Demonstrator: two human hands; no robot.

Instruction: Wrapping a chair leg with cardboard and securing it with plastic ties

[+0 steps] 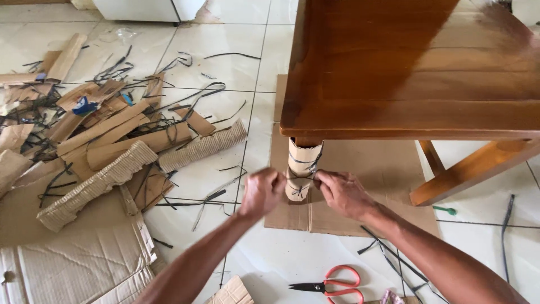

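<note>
- Left hand [262,191] and right hand [342,193] are both pinching black strapping [300,190], closing fists around the cardboard-wrapped table leg [302,168].
- Wooden table [416,73] is filling 12–3 o'clock.
- Red scissors [332,285] are lying at 6 on the white tile floor [225,50]; cardboard scraps [107,146] are piling at 9.

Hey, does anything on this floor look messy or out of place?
Yes. Torn cardboard strips and black strapping offcuts are strewn over the tiles left of the wooden table. Red-handled scissors lie open near the right hand and left hand, both at the cardboard-wrapped leg.
</note>
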